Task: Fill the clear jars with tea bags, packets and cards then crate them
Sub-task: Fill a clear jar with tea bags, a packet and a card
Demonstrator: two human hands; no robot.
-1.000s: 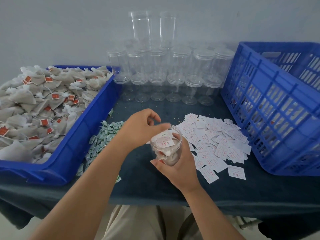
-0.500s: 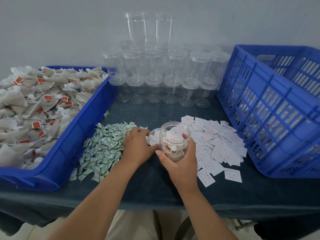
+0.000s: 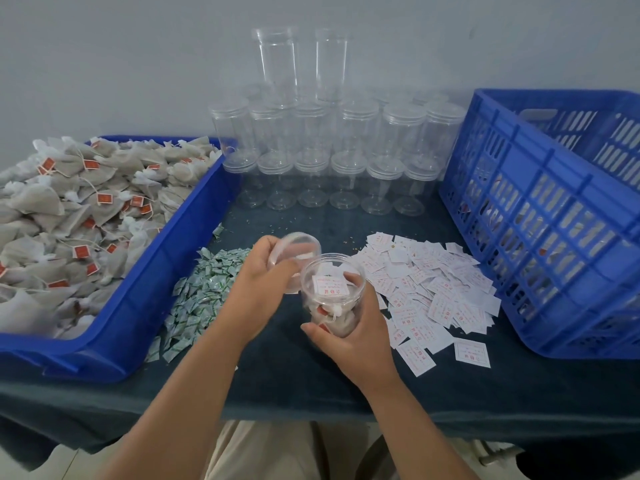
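1. Writing: the white card inside the jar has red printed characters in a red border, too small to read. Loose cards on the cloth show the same red print. Tea bag tags are red, with no legible text.
2. Right hand is curled round the jar's lower body, forefinger up by the rim. Jar is upright with its mouth open. Cannot tell whether it rests on the table.
3. Left hand pinches a clear lid, tilted, just left of and behind the jar mouth, not on it.
4. Jar holds tea bags at the bottom, with the card above them.
5. Blue tray, left, is heaped with tea bags. Green-and-white packets are piled between tray and hands.
6. Empty lidded jars are stacked against the back wall. Blue crate is on the right, contents unclear through the slots.
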